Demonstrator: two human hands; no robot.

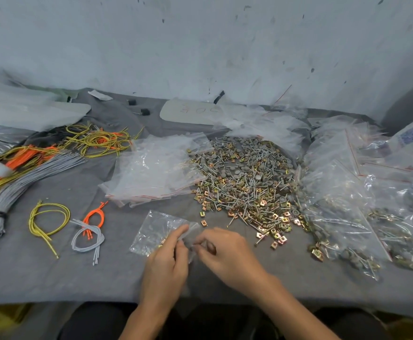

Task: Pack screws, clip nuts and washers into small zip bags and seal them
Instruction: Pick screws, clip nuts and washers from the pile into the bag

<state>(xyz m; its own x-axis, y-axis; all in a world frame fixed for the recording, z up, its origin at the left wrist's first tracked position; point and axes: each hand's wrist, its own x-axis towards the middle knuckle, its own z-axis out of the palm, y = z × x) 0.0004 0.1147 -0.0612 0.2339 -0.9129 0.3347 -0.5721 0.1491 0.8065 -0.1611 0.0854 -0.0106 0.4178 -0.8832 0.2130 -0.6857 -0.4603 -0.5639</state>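
Bag (155,229) in pinch of left hand (166,265) and right hand (227,253), close to table edge (53,301)

Table (53,278) cover: matt grey cloth. Zip bags (151,168): clear glossy plastic, crinkled. Screws (227,192): dull silver metal. Clip nuts (277,231): shiny brass-toned metal. Washers (234,173): matt grey.
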